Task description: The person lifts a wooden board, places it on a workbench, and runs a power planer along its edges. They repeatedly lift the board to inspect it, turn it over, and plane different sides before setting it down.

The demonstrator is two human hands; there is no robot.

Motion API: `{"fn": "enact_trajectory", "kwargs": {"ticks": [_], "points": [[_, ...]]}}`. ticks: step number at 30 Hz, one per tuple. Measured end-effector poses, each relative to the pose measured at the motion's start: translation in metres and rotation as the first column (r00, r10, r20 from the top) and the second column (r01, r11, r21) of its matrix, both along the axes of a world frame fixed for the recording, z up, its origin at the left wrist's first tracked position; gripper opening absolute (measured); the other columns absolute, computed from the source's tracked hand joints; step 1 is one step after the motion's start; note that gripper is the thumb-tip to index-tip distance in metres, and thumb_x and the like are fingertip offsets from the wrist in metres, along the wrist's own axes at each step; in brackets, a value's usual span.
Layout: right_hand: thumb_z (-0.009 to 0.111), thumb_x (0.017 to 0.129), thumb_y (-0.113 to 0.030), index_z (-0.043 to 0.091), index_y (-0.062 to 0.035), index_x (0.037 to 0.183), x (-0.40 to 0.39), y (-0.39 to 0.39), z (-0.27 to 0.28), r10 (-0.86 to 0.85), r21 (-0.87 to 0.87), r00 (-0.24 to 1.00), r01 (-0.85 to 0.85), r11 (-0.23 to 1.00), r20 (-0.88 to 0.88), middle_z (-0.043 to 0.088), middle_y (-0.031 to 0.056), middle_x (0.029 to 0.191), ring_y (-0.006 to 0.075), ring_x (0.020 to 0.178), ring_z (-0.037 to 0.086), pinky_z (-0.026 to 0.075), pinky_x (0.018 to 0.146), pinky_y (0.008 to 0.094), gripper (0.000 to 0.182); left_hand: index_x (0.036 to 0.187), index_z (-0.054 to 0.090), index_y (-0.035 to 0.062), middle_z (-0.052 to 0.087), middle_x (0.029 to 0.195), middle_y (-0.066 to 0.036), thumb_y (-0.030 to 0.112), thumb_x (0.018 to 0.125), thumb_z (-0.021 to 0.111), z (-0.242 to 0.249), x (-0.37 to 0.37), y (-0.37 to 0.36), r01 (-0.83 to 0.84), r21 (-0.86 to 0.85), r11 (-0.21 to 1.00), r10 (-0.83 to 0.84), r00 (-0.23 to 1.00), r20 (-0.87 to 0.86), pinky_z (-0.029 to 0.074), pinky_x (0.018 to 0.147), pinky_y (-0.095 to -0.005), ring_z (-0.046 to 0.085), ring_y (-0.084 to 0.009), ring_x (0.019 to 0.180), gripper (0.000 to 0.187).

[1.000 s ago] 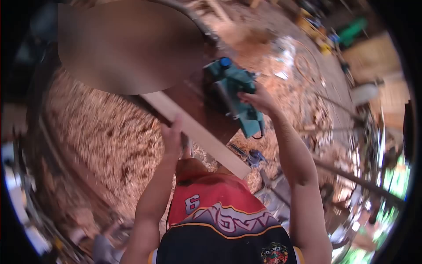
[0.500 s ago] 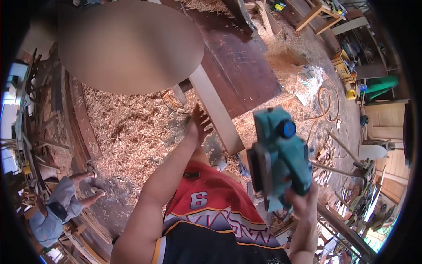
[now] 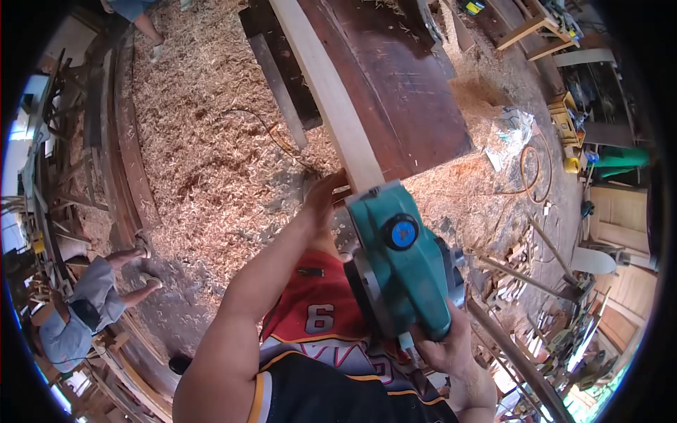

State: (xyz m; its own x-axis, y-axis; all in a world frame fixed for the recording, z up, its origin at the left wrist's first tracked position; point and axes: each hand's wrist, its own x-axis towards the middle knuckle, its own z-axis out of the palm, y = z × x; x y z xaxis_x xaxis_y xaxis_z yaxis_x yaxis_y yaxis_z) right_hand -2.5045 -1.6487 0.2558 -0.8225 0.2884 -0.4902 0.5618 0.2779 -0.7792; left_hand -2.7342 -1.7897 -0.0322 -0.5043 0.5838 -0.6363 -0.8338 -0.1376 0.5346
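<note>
A green power planer with a blue-capped knob is held by its rear handle in my right hand, whose fingers wrap round it. The planer's front covers the near end of a long pale board. That board lies along the left edge of a dark reddish-brown table. Beside the board's near end, on its left, is my left hand; its fingers are partly hidden against the board's side, so its grip is unclear.
Wood shavings cover the floor. A person is at the lower left, and another person's leg shows at the top left. An orange hose lies right of the table. Timber lines the left side.
The planer has moved left, onto the near end of the board. My left hand stays close to the board. The blurred patch at the upper left is gone, showing floor and more of the board.
</note>
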Motion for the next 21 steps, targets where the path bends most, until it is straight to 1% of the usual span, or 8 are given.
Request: {"fn": "enact_trajectory", "kwargs": {"ticks": [4,7,9,11,13,18,20,21], "points": [[0.072,0.080,-0.011,0.063,-0.0006,0.107,-0.066,-0.001,-0.009,-0.044,0.052,0.999,0.045,0.998,-0.022,0.069,0.0164,0.082,0.0308,0.076,0.072,0.055,0.069,0.0369,0.030,0.119,0.066,0.0131,0.069,0.104,0.002,0.034,0.100,0.059,-0.014,-0.001,0.000,-0.010,0.101,0.995,0.010,1.000,0.001,0.049,0.082,-0.0304,0.063,-0.0121,0.090,0.029],[0.069,0.084,-0.016,0.064,-0.0001,0.110,-0.155,0.004,-0.014,0.004,0.057,0.964,0.012,0.998,-0.266,0.071,0.0162,0.088,0.0269,0.082,0.072,0.055,0.073,0.0365,0.031,0.117,0.066,0.0124,0.068,0.104,0.002,0.031,0.101,0.057,-0.032,0.004,-0.002,-0.112,0.237,0.965,0.093,0.992,0.091,0.050,0.082,-0.0310,0.063,-0.0117,0.086,0.026],[0.067,0.089,-0.025,0.065,0.0000,0.107,-0.225,0.013,-0.025,-0.017,-0.039,0.953,0.005,0.999,-0.301,0.070,0.0137,0.088,0.0215,0.076,0.070,0.054,0.071,0.0337,0.032,0.117,0.065,0.0120,0.067,0.105,0.002,0.030,0.102,0.057,-0.026,0.006,-0.002,-0.103,0.160,0.982,0.086,0.990,0.109,0.050,0.082,-0.0307,0.062,-0.0115,0.085,0.025],[0.064,0.094,-0.036,0.066,0.0006,0.102,-0.281,0.019,-0.024,-0.035,-0.092,0.957,0.008,0.996,-0.288,0.069,0.0108,0.085,0.0155,0.069,0.068,0.053,0.066,0.0304,0.038,0.118,0.065,0.0116,0.067,0.106,0.002,0.029,0.102,0.057,0.007,-0.005,-0.003,0.001,-0.098,0.995,0.006,0.997,0.071,0.049,0.081,-0.0298,0.063,-0.0113,0.085,0.025],[0.061,0.097,-0.042,0.065,0.0006,0.099,-0.303,0.018,-0.036,-0.092,-0.139,0.933,0.046,0.989,-0.349,0.067,0.0085,0.080,0.0123,0.065,0.065,0.051,0.061,0.0292,0.043,0.118,0.065,0.0111,0.068,0.108,0.001,0.028,0.101,0.058,0.004,-0.007,-0.007,0.017,-0.064,0.998,-0.013,0.998,0.061,0.049,0.081,-0.0286,0.063,-0.0113,0.087,0.025],[0.057,0.099,-0.044,0.061,-0.0005,0.106,-0.220,0.016,-0.030,-0.119,-0.216,0.956,0.060,0.974,-0.267,0.061,0.0042,0.071,0.0112,0.057,0.059,0.047,0.054,0.0296,0.044,0.120,0.066,0.0097,0.069,0.111,-0.002,0.027,0.100,0.059,-0.002,-0.008,-0.001,-0.161,0.154,0.975,0.164,0.986,-0.008,0.050,0.081,-0.0287,0.066,-0.0131,0.093,0.027],[0.053,0.101,-0.037,0.058,-0.0005,0.114,-0.149,0.014,-0.016,-0.094,-0.223,0.983,0.058,0.973,-0.156,0.060,0.0046,0.070,0.0119,0.056,0.058,0.046,0.054,0.0295,0.039,0.123,0.065,0.0091,0.070,0.112,-0.003,0.028,0.101,0.058,-0.034,-0.013,-0.009,-0.056,0.299,0.953,0.049,0.998,0.033,0.049,0.084,-0.0297,0.066,-0.0139,0.098,0.030],[0.054,0.098,-0.032,0.057,0.0011,0.115,-0.107,0.010,-0.020,-0.108,-0.219,0.972,0.061,0.974,-0.209,0.060,0.0056,0.069,0.0137,0.058,0.059,0.046,0.055,0.0303,0.037,0.125,0.065,0.0093,0.070,0.114,-0.003,0.031,0.101,0.058,-0.027,-0.015,-0.009,-0.017,0.211,0.977,0.017,1.000,-0.001,0.048,0.087,-0.0305,0.065,-0.0141,0.102,0.033]]}}
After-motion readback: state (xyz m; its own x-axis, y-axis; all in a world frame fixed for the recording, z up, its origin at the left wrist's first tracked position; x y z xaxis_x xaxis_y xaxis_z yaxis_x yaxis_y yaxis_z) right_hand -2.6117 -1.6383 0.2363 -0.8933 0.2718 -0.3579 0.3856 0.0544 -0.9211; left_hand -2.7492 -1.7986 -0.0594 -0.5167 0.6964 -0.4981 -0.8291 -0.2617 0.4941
